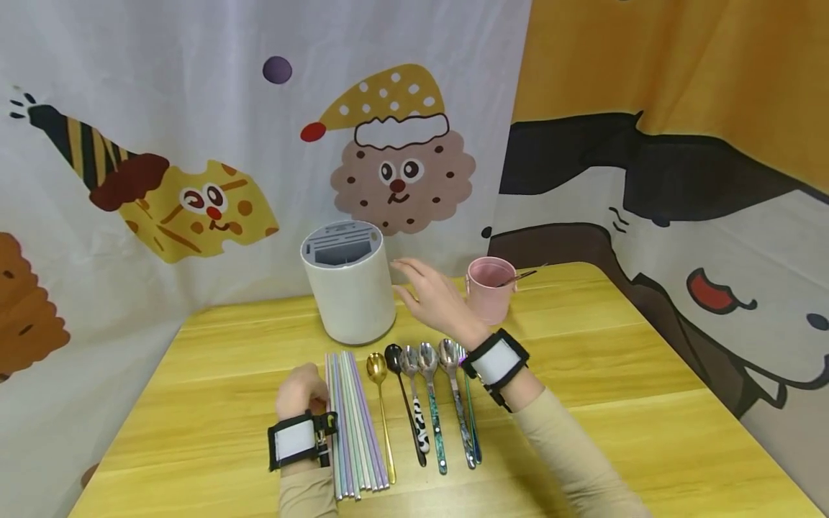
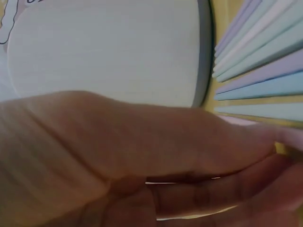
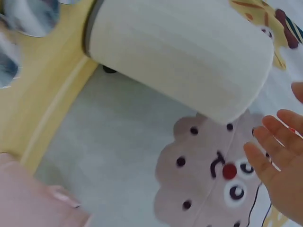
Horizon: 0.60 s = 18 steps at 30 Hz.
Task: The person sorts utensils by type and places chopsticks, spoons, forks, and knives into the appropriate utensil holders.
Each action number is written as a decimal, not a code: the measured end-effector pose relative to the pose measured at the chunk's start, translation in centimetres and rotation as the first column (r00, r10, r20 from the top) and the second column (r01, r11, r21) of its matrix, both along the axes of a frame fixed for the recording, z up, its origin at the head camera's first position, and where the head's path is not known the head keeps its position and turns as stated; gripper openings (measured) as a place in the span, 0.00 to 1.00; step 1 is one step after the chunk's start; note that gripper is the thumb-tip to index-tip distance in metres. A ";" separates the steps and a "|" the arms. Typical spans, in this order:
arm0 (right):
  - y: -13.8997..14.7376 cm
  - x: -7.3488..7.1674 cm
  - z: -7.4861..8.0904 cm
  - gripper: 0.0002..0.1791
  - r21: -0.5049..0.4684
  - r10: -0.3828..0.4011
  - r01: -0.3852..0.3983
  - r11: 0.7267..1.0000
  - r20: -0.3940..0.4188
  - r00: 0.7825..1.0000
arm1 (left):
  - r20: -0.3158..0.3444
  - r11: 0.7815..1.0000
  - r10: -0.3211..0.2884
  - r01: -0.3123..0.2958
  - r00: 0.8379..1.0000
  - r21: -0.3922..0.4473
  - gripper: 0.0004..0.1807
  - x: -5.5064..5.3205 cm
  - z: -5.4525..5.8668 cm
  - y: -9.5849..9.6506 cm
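A wood-grain tabletop carries a white cylindrical utensil holder. Right of the holder stands a pink bucket. Just beside the holder's right side hovers the right hand, fingers extended, thumb apart. The left hand, in front and left of the holder, bends its fingers at the edge of the pastel chopsticks; whether they grip one, I cannot tell. Spoons with gold, black and patterned handles lie before the holder.

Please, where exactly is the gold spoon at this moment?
In the head view, the gold spoon lies slightly left of centre on the table, between the pastel chopsticks and the black spoon.
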State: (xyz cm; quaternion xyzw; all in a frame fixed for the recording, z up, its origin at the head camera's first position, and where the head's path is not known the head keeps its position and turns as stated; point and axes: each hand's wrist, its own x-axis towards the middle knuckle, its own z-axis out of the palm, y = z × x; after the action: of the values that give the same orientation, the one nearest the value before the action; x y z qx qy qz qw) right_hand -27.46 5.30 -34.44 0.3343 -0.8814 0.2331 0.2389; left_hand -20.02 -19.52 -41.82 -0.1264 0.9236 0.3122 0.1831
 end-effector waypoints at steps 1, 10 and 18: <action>-0.7 -0.3 0.3 0.25 0.041 0.007 -0.007 0.999 0.007 1.000 | 0.000 1.000 0.004 -0.004 1.000 0.002 0.03 0.0 -0.1 -0.1; -3.6 -2.0 0.5 0.31 0.227 -0.013 0.014 0.974 -0.007 1.000 | 0.005 1.000 0.015 -0.015 1.000 -0.008 0.03 -0.2 -0.8 0.0; -4.6 -1.9 0.5 0.30 0.269 -0.041 0.051 0.962 -0.043 0.998 | 0.017 0.971 0.036 -0.031 0.999 -0.236 0.13 -0.4 -0.1 1.4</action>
State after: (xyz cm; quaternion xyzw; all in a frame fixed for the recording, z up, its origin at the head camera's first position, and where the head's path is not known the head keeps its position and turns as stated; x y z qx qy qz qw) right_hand -29.38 0.72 -33.93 0.3472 -0.9080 0.0991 0.2127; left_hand -20.37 -18.12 -41.89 -0.1660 0.9499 0.2020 0.1712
